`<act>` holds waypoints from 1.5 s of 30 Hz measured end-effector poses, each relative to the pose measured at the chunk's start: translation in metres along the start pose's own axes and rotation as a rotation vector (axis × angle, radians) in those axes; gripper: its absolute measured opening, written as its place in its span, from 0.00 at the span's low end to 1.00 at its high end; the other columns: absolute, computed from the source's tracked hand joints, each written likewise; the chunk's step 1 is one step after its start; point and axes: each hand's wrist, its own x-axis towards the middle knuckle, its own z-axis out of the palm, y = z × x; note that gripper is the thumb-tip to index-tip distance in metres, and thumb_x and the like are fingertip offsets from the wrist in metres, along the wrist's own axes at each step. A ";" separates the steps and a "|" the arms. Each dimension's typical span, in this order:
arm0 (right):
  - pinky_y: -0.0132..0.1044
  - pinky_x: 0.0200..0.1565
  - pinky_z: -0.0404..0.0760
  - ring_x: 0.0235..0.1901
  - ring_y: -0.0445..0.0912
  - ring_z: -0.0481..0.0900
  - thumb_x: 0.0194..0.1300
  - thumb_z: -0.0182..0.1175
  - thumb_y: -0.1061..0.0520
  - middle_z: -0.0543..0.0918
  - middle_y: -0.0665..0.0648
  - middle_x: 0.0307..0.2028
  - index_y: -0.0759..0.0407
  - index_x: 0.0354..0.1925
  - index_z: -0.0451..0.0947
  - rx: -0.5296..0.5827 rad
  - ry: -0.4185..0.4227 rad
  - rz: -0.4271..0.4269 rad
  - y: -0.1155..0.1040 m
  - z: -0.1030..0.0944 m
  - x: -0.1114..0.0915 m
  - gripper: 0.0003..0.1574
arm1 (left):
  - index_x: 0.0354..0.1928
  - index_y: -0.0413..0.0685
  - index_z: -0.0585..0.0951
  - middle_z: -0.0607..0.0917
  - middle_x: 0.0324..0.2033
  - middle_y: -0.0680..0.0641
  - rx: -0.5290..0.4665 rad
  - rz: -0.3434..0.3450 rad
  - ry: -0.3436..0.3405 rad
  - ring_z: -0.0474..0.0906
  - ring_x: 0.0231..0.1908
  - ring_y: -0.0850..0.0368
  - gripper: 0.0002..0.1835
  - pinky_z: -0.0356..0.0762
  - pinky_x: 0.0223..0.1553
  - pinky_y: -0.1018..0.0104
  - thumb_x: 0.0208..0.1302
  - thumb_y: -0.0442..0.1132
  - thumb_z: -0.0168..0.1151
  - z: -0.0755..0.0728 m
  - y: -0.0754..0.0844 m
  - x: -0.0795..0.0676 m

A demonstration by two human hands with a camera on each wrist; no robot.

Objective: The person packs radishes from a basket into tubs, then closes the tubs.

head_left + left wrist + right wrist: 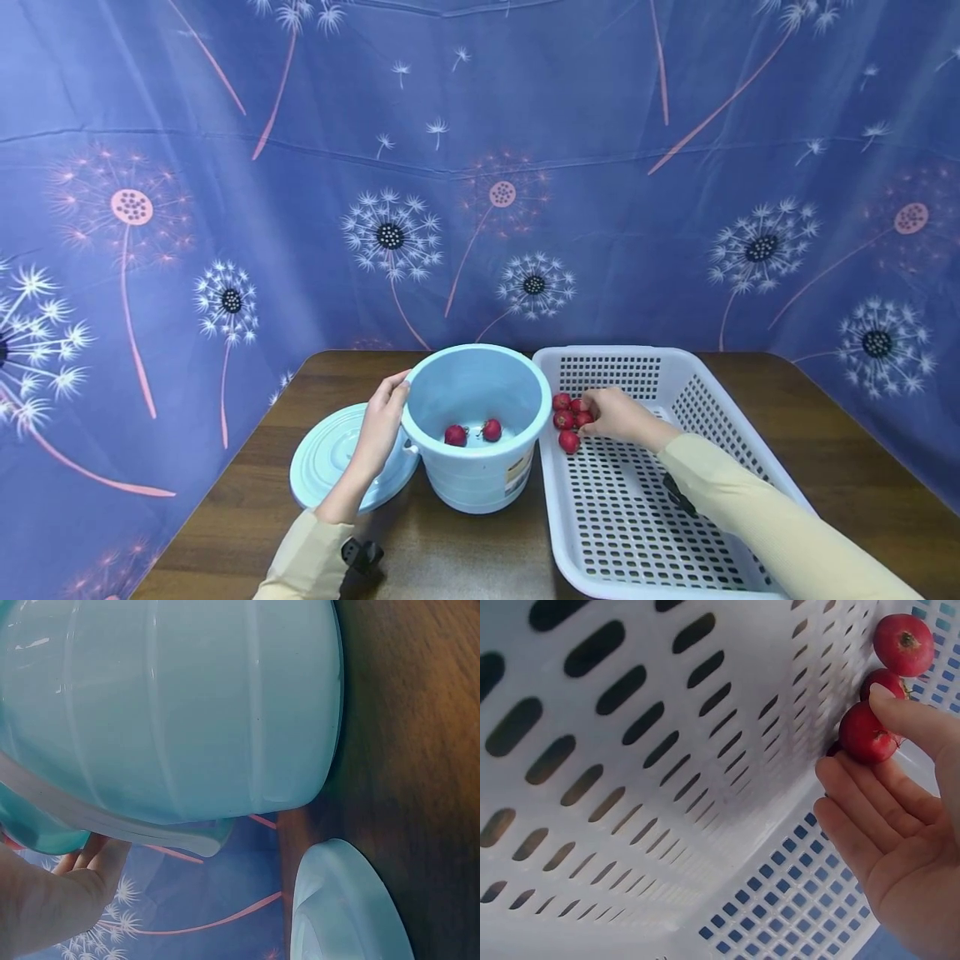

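My left hand point(384, 421) grips the left rim of a light blue bucket point(472, 487). In the left wrist view, its fingers lie at the rim, partly hidden behind the bucket's pale handle point(120, 823). Two red radishes point(455, 435) lie on the bucket's floor. Over in the white plastic basket point(553, 508), my right hand point(618, 414) pinches a radish point(864, 736) between thumb and fingers. Several other radishes point(568, 442) cluster beside it along the basket's left wall. The bucket partly hides that wall's far end.
A round light blue lid point(318, 458) lies on the wooden table point(450, 558), left of the bucket and partly under my left forearm. Bucket and basket stand close together. Behind the table hangs a blue cloth point(630, 250) with a dandelion pattern.
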 end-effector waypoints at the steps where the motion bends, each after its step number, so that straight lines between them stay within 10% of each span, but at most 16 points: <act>1: 0.32 0.26 0.74 0.22 0.41 0.72 0.44 0.73 0.60 0.78 0.51 0.23 0.62 0.33 0.78 0.005 -0.001 0.008 0.000 0.000 0.000 0.17 | 0.62 0.41 0.69 0.73 0.60 0.40 -0.001 -0.001 0.000 0.67 0.62 0.47 0.23 0.63 0.63 0.51 0.72 0.46 0.43 0.000 0.000 0.000; 45: 0.42 0.37 0.81 0.33 0.46 0.81 0.52 0.68 0.58 0.84 0.55 0.33 0.61 0.39 0.80 0.012 0.128 -0.111 -0.025 -0.048 0.001 0.14 | 0.62 0.42 0.70 0.73 0.60 0.40 0.011 0.010 -0.006 0.68 0.62 0.46 0.22 0.63 0.63 0.49 0.72 0.46 0.44 -0.002 -0.002 0.002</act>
